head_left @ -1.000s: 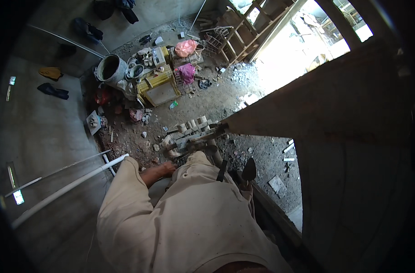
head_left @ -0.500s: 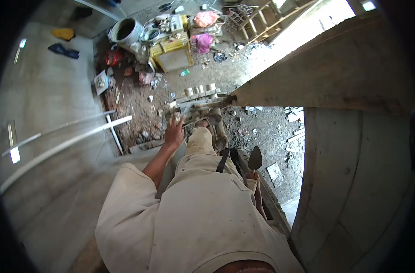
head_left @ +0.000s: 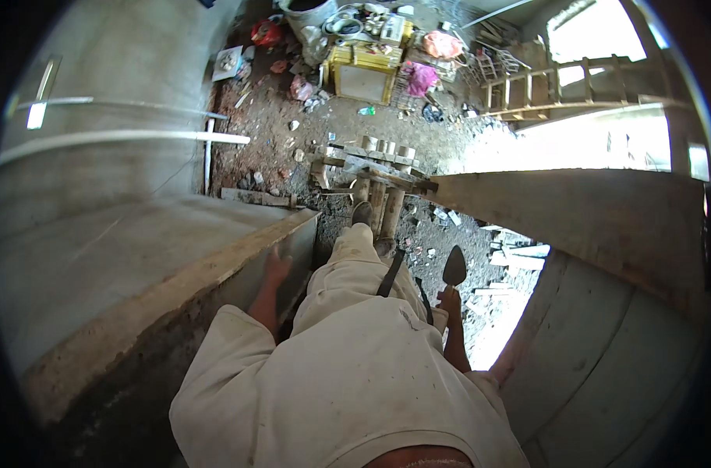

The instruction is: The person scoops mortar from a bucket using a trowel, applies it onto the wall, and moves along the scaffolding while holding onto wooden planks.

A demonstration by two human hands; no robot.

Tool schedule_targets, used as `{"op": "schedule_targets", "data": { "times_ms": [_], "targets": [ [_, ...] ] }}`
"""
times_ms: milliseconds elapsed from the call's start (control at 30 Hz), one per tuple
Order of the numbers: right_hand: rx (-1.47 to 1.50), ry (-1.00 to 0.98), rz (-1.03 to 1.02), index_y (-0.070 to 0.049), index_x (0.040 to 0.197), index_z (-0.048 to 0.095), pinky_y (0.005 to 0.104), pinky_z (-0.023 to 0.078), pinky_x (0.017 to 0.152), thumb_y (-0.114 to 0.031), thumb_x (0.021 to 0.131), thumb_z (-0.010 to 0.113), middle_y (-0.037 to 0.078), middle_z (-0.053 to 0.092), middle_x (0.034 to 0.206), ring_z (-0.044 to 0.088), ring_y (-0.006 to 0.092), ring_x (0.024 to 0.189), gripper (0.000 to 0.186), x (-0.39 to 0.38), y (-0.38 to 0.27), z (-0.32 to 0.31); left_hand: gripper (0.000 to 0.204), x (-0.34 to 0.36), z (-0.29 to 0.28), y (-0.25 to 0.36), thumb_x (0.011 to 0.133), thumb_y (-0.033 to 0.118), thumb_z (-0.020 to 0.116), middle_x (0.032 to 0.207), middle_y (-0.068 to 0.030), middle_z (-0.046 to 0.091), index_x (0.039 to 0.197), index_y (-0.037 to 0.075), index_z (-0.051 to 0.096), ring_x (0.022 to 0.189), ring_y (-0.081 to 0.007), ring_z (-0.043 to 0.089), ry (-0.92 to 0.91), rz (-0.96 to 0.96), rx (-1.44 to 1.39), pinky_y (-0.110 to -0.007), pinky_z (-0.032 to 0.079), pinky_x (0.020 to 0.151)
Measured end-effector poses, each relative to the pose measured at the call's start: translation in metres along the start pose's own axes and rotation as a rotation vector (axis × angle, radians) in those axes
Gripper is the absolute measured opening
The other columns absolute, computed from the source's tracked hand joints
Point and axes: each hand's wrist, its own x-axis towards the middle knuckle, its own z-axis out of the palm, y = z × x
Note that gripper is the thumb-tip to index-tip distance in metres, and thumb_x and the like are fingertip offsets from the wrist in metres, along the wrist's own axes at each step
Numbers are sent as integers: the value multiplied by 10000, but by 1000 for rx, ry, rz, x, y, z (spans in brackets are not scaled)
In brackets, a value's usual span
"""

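Observation:
My right hand (head_left: 448, 302), to the right of my body, is closed round the handle of a pointed trowel (head_left: 454, 267). The trowel's dark blade points forward, and no mortar can be made out on it. On the other side, my left hand (head_left: 276, 269) is slightly blurred, with its fingers apart and nothing in it. It is beside the grey side of a concrete ledge (head_left: 238, 259); whether it touches that surface I cannot tell. Ahead of me stands a rough wooden trestle (head_left: 377, 207), with one of my shoes (head_left: 362, 213) at its upper part.
A broad wooden board (head_left: 566, 207) juts across the right, above grey panels (head_left: 605, 343). Below, rubble-strewn ground holds a yellow-framed box (head_left: 363, 82), a bucket (head_left: 309, 15) and a pink bag (head_left: 422, 78). A wooden ladder (head_left: 558, 82) lies at far right. A white pipe (head_left: 137, 139) runs along the left wall.
The view has shifted, bringing the ledge on the left into sight. My left hand has moved from near the trestle back beside the ledge. My right hand has come further out with the trowel.

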Motion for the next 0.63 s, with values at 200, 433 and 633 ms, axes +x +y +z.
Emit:
{"op": "schedule_targets", "data": {
  "times_ms": [200,433,633],
  "targets": [
    [101,-116,-28,-65,1074,464,305,472,415,-202,808,620,68,597,820,566,174,535,338,35,-119,9,568,-28,-91,-66,818,236,625,1341,-236,429,1296,-2,433,1219,-374,438,535,-3,90,-439,360,1014],
    [-239,-386,-272,-45,1114,458,298,493,490,-241,866,591,81,584,858,575,153,601,342,88,-159,41,384,-120,-202,-25,851,120,588,1277,-187,497,1230,87,533,1218,-340,449,944,150,463,-505,338,1016],
    [-466,-433,-327,-46,1184,453,309,504,487,-167,771,675,84,576,814,581,172,590,484,71,-200,64,412,-166,-228,-62,834,170,638,1301,-165,483,1234,145,543,1233,-319,440,966,-4,610,-544,278,1053]
  ]
}}
